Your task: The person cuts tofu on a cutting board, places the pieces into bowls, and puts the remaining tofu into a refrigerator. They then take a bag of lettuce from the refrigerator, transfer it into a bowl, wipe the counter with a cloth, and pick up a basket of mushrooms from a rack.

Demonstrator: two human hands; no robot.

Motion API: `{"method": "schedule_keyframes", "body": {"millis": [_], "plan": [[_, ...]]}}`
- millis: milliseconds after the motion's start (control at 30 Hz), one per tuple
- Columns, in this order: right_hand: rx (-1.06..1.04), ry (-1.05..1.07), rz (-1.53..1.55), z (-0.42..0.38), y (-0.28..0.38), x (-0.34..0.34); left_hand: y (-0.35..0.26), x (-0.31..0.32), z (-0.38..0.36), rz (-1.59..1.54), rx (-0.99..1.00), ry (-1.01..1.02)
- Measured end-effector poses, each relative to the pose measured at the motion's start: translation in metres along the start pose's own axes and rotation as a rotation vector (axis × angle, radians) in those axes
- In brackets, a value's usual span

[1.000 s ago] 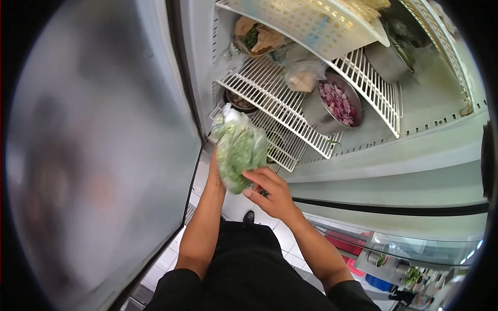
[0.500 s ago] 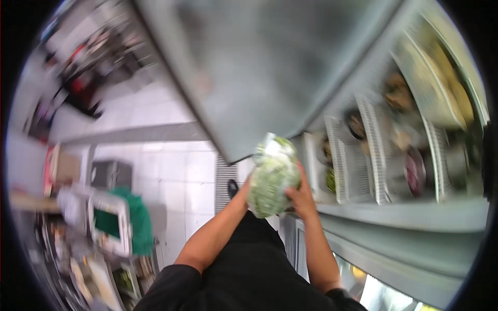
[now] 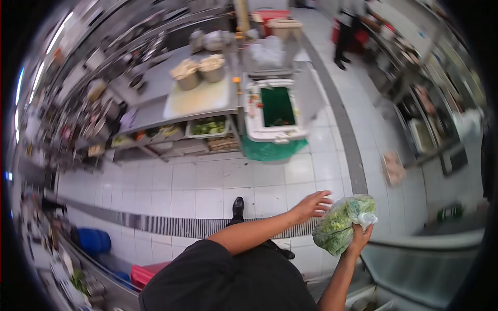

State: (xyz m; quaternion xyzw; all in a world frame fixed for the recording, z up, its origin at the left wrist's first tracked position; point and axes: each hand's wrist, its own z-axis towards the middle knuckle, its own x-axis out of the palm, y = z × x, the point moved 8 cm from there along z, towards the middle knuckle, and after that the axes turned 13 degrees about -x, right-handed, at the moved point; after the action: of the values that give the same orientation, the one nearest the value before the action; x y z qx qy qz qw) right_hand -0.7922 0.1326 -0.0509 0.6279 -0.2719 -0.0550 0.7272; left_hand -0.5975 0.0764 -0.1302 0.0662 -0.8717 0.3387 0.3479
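Now turned away from the fridge and looking down over a white-tiled kitchen floor (image 3: 197,186). Right hand (image 3: 359,234) closed around the lower end of a clear plastic bag of chopped greens (image 3: 342,224), held up off the floor at the right of the view, above a grey metal surface (image 3: 420,264) (too blurred to say what it is). Left hand (image 3: 313,203) spread open, fingers apart, holding nothing, just beside the bag's upper left edge; cannot tell whether the fingertips touch the plastic. Both forearms bare, coming out of black sleeves (image 3: 207,274). One black shoe (image 3: 238,206) on the tiles just above a long floor drain grate (image 3: 171,225) that crosses the view. Farther off, a steel desk (image 3: 199,98) carrying a pale cutting board and two metal pots (image 3: 199,72) heaped with something pale, with trays of green vegetables (image 3: 208,126) on the shelf beneath. Beside that desk, a white bin (image 3: 275,111) with a green liner, well apart from the bag. At the top, another person (image 3: 348,28) standing in the aisle, seen only as dark legs and a light top. Lower left, a blue tub (image 3: 94,241) and a red crate (image 3: 148,272).
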Motion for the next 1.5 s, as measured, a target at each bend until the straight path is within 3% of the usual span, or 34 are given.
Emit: {"method": "schedule_keyframes", "body": {"millis": [33, 133, 233, 267, 300, 333, 367, 400, 433, 533, 600, 633, 700, 767, 800, 900, 967, 1033, 1233, 1267, 1333, 1400, 1433, 1500], "plan": [[-0.005, 0.057, 0.02, 0.0, 0.019, 0.036, -0.011, -0.038, -0.027, 0.065, 0.051, -0.165], [-0.003, 0.184, -0.083, 0.007, 0.002, 0.153, -0.032, -0.241, -0.098, -0.001, 0.159, -0.62], [-0.033, 0.294, -0.213, -0.002, -0.03, 0.267, -0.056, -0.454, -0.204, -0.407, 0.457, -0.955], [-0.06, 0.323, -0.239, -0.003, -0.031, 0.304, -0.051, -0.585, -0.225, 0.389, 0.602, -1.46], [-0.095, 0.357, -0.267, -0.007, -0.043, 0.334, -0.079, -0.591, -0.289, -0.125, 0.397, -1.464], [-0.081, 0.379, -0.305, -0.015, -0.051, 0.364, -0.101, -0.616, -0.337, -0.052, 0.332, -1.615], [-0.076, 0.402, -0.308, -0.024, -0.057, 0.402, -0.109, -0.662, -0.369, -0.19, 0.473, -1.777], [-0.073, 0.42, -0.308, -0.03, -0.065, 0.436, -0.133, -0.675, -0.405, 0.028, 0.311, -1.954], [-0.062, 0.433, -0.34, -0.034, -0.075, 0.462, -0.159, -0.683, -0.431, 0.152, 0.221, -2.035], [-0.029, 0.53, -0.374, -0.034, -0.1, 0.518, -0.207, -0.73, -0.463, 0.329, -0.033, -1.981], [-0.02, 0.535, -0.369, -0.04, -0.121, 0.554, -0.235, -0.766, -0.47, 0.442, -0.072, -1.958], [-0.02, 0.535, -0.335, -0.041, -0.127, 0.57, -0.236, -0.81, -0.47, 0.42, -0.075, -1.946], [0.021, 0.564, -0.309, -0.044, -0.14, 0.589, -0.23, -0.894, -0.439, 0.817, -0.264, -1.77], [0.055, 0.533, -0.362, -0.045, -0.127, 0.579, -0.251, -0.84, -0.44, 0.994, -0.23, -1.714], [0.066, 0.537, -0.437, -0.043, -0.132, 0.582, -0.223, -0.91, -0.418, 1.156, -0.211, -1.711], [0.09, 0.536, -0.404, -0.049, -0.134, 0.595, -0.228, -0.883, -0.435, 1.01, -0.254, -1.858], [0.089, 0.524, -0.423, -0.049, -0.125, 0.587, -0.219, -0.847, -0.448, 0.983, -0.147, -1.905], [0.081, 0.523, -0.43, -0.046, -0.124, 0.593, -0.219, -0.802, -0.478, 0.627, 0.18, -1.925], [0.121, 0.561, -0.356, -0.046, -0.125, 0.603, -0.143, -0.728, -0.518, 0.412, 0.324, -2.063], [0.122, 0.564, -0.341, -0.045, -0.128, 0.606, -0.121, -0.716, -0.525, 0.312, 0.373, -2.055], [0.135, 0.584, -0.313, -0.045, -0.132, 0.611, -0.077, -0.685, -0.535, -0.157, 0.271, -1.94], [0.14, 0.587, -0.285, -0.047, -0.136, 0.616, -0.073, -0.622, -0.555, -0.161, 0.465, -2.004], [0.149, 0.591, -0.273, -0.046, -0.122, 0.598, -0.072, -0.568, -0.572, -0.155, 0.468, -2.018], [0.14, 0.595, -0.192, -0.041, -0.133, 0.606, -0.126, -0.497, -0.596, 0.314, 0.612, -2.043]]}}
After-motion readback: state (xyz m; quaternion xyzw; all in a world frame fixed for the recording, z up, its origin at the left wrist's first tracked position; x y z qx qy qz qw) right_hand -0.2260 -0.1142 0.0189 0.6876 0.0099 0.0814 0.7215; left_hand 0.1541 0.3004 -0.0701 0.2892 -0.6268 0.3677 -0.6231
